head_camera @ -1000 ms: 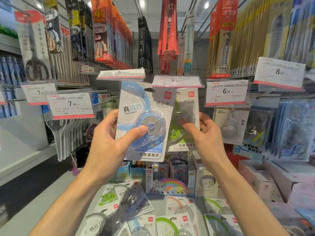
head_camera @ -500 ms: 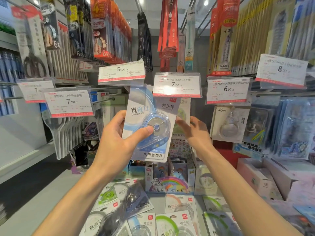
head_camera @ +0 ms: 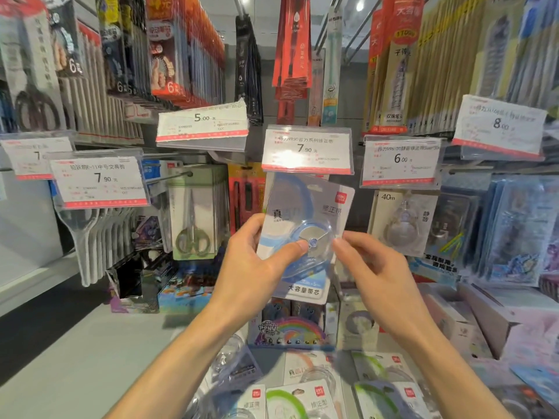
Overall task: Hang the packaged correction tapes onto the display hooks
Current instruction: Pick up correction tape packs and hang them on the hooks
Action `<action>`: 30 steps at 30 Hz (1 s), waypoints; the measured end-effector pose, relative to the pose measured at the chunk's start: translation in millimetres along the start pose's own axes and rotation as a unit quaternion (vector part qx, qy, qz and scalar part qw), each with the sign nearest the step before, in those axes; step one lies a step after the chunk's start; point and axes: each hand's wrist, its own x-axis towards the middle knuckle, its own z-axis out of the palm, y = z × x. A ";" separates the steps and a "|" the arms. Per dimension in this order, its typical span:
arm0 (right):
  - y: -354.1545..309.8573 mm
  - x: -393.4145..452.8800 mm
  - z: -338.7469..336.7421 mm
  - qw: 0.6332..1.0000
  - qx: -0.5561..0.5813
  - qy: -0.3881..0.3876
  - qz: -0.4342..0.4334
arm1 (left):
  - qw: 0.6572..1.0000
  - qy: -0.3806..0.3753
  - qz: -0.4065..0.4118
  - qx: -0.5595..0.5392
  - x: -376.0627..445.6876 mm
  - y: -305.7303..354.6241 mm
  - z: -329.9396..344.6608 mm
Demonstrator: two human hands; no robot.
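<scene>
A blue-and-white packaged correction tape (head_camera: 305,213) is held up just below the 7.90 price tag (head_camera: 307,149), its top edge hidden behind the tag. My left hand (head_camera: 257,267) grips its left side, thumb pressed on the clear blister. My right hand (head_camera: 375,273) pinches the blister's right edge with its fingertips. The hook itself is hidden behind the tag. More packaged correction tapes (head_camera: 302,397), green and blue, lie on the shelf below my arms.
Scissors packs (head_camera: 193,216) hang to the left, a 40 m tape pack (head_camera: 402,222) to the right under the 6.00 tag (head_camera: 400,160). A raised 5.00 tag (head_camera: 202,122) sits upper left. Boxes (head_camera: 290,328) stand behind the loose tapes.
The package has moved right and up under the 7.90 tag. My right hand left the green pack behind and now pinches the blue pack's blister edge.
</scene>
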 end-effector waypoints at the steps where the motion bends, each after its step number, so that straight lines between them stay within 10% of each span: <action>1: 1.0 0.6 1.1 1.000 0.024 -0.014 0.008 | 1.000 -0.004 0.000 0.001 0.9 -0.6 2.2; 9: 12.2 7.1 -2.7 0.982 0.181 0.008 0.046 | 0.998 0.000 0.041 0.040 13.2 15.7 -14.8; 30: -10.4 31.5 21.7 0.986 0.153 0.057 -0.036 | 0.992 0.034 0.043 -0.117 31.1 87.9 -11.6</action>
